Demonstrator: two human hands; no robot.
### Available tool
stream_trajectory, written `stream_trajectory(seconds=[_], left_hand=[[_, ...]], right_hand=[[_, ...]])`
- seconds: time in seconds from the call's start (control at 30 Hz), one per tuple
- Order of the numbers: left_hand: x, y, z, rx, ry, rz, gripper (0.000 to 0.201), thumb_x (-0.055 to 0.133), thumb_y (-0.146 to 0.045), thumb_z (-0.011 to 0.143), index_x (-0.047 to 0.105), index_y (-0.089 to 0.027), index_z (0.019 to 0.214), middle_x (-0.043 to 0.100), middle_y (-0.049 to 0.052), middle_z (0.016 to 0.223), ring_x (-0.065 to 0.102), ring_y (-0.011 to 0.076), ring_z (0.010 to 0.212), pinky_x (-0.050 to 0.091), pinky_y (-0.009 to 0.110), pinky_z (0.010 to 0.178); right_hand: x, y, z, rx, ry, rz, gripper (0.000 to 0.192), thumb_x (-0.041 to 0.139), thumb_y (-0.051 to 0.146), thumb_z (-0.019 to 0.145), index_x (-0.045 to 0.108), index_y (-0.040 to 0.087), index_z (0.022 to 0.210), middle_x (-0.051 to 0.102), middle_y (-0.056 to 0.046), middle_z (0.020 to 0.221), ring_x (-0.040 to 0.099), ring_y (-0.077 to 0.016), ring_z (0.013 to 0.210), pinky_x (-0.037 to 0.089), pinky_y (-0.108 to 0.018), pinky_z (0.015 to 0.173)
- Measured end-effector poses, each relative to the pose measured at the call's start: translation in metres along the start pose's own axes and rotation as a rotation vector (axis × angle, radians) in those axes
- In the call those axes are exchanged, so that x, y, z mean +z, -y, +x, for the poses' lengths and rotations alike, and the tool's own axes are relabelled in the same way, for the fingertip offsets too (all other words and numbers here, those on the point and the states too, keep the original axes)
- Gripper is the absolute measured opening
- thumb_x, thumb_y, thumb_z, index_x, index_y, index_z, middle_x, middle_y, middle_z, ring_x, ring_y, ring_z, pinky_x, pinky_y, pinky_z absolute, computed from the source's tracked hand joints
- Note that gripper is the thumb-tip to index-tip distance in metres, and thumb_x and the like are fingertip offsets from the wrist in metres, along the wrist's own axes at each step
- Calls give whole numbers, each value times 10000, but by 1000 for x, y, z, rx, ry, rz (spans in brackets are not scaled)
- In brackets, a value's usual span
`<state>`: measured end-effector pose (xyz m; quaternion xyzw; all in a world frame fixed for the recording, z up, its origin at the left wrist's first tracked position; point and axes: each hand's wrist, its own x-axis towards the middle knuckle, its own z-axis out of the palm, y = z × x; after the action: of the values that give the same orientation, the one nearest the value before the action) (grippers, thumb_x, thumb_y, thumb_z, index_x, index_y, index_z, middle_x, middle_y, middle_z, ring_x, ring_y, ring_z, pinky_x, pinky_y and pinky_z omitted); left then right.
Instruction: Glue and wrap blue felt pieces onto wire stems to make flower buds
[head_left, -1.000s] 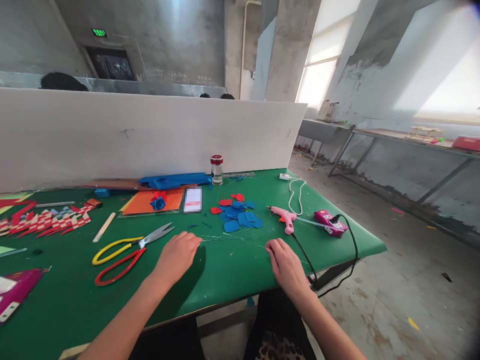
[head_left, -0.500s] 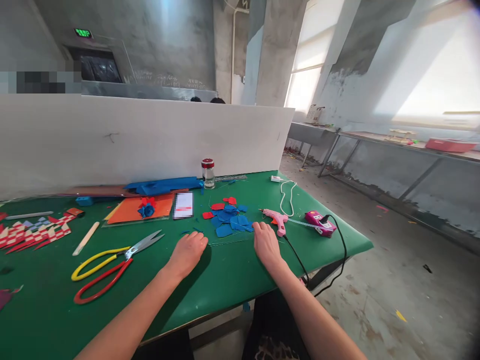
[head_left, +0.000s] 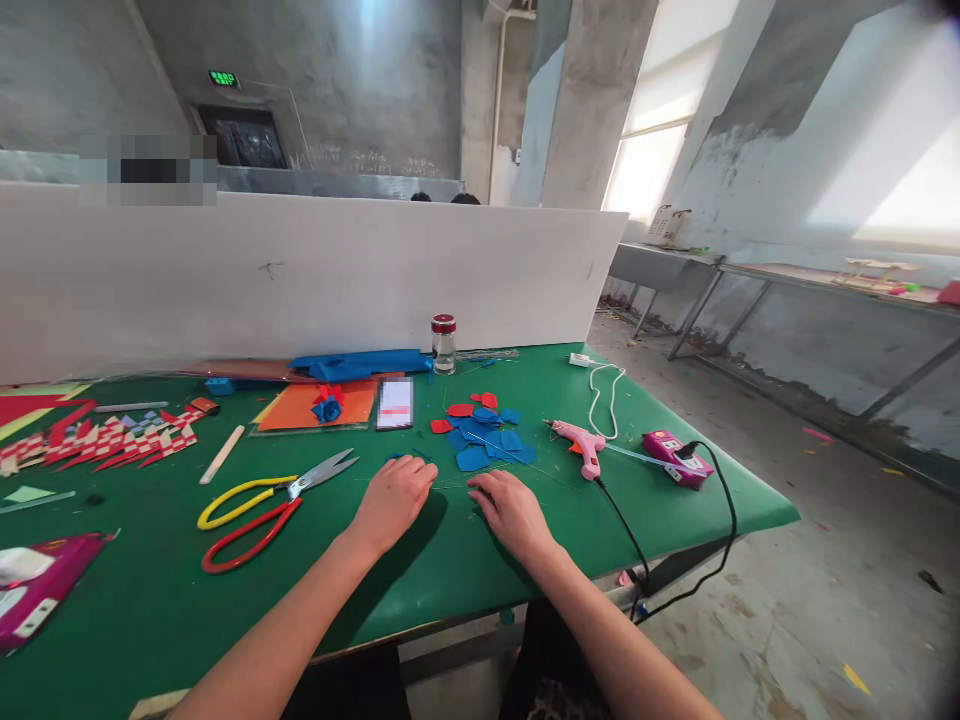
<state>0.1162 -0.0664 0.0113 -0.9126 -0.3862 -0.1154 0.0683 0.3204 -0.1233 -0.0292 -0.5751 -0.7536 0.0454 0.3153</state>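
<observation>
Block, magenta and cut off by the picture's left edge, lies far left of the blue pile (head_left: 491, 442) and nearer the person; something white covers part of this left block (head_left: 56, 590). Checked red-and-cream strips (head_left: 112, 440), also cut off, lie well left of the pile, overlapping so that single ones are hard to make out. Next towards the pile come a wooden stick (head_left: 223, 455) and scissors (head_left: 277, 510), one handle loop yellow, one red, the blades parted. Beyond these, an orange sheet (head_left: 285, 408) lies left of the pile, bearing a red-and-blue flower (head_left: 328, 405). The left hand (head_left: 397, 490) is left of the pile on its near side, fingers curled in; their tips are turned under, so I cannot tell whether they grip. A phone (head_left: 395, 403), its screen pixelated, lies left of the pile on the far side. A jar (head_left: 444, 345) stands beyond it. Just on the pile's near side, a faint strand (head_left: 452, 486) shows between the hands, its ends unclear. The right hand (head_left: 514, 510) is near the pile, fingers bent; whether they pinch the strand I cannot tell. Right of the pile lie a pink glue gun (head_left: 577, 442) and, farther off, another magenta block (head_left: 679, 460) with a black plug.
</observation>
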Motion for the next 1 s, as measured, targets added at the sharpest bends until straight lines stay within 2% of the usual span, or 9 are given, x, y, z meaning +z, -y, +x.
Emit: stream_trajectory(seconds=[0.23, 0.47, 0.53, 0.6, 0.63, 0.7, 0.8, 0.9, 1.0], left_hand=[[-3, 22, -14, -117, -64, -241, 218, 426, -183, 942, 621, -203, 846, 649, 39, 864, 570, 190, 847, 419, 319, 766], [-11, 10, -23, -93, -61, -204, 249, 413, -255, 970, 641, -210, 879, 682, 36, 882, 592, 194, 861, 431, 331, 778], [-16, 22, -32, -104, -82, -135, 256, 405, -281, 974, 652, -214, 963, 699, 56, 983, 605, 213, 949, 442, 348, 834], [-20, 49, -50, -219, -115, -5, 281, 407, -284, 961, 641, -184, 1081, 685, 111, 1108, 597, 256, 1050, 444, 386, 906], [-21, 67, -61, -331, -97, 82, 290, 411, -265, 941, 646, -151, 1067, 683, 148, 1098, 608, 281, 1023, 457, 404, 890], [-20, 103, -88, -542, 46, 239, 291, 417, -236, 889, 667, -118, 978, 693, 192, 986, 635, 334, 936, 480, 446, 819], [-16, 140, -120, -616, 232, 192, 344, 480, -204, 791, 664, -100, 1062, 683, 203, 1081, 627, 351, 1035, 476, 429, 873], [-20, 146, -128, -593, 286, 184, 448, 478, -220, 785, 596, -85, 1195, 651, 214, 1170, 605, 366, 1088, 466, 420, 877], [-34, 137, -117, -634, 378, 169, 378, 471, -202, 774, 591, -109, 1120, 676, 198, 1029, 647, 355, 955, 464, 377, 721]], right_hand=[[2, -2, 4, 35, -2, -52, 159, 480, 161, 968, 620, 200, 903, 671, -35, 852, 601, -184, 821, 383, -256, 719], [5, 17, 11, -43, -5, -53, 147, 481, 169, 974, 618, 201, 935, 650, -36, 864, 578, -190, 824, 384, -267, 724], [7, 20, 10, -36, 5, -68, 166, 470, 152, 971, 621, 200, 921, 641, -38, 850, 572, -191, 813, 383, -266, 708], [7, 20, 8, -12, 11, -81, 175, 469, 135, 964, 620, 195, 902, 635, -44, 851, 570, -192, 817, 382, -267, 708], [7, 19, 5, 3, 13, -81, 173, 471, 129, 960, 619, 193, 895, 635, -47, 859, 572, -192, 824, 381, -267, 711], [6, 16, 0, 39, 20, -71, 165, 478, 132, 955, 618, 192, 891, 638, -51, 876, 579, -193, 842, 374, -262, 712], [3, 14, -8, 108, 64, -45, 169, 473, 152, 955, 617, 194, 879, 646, -50, 855, 589, -188, 817, 345, -253, 669], [0, 19, -12, 168, 139, 10, 172, 472, 155, 941, 617, 200, 862, 664, -40, 814, 593, -175, 744, 302, -252, 614], [-2, 25, -10, 234, 178, 151, 144, 491, 151, 907, 620, 211, 930, 669, -16, 731, 578, -162, 657, 287, -247, 583]])
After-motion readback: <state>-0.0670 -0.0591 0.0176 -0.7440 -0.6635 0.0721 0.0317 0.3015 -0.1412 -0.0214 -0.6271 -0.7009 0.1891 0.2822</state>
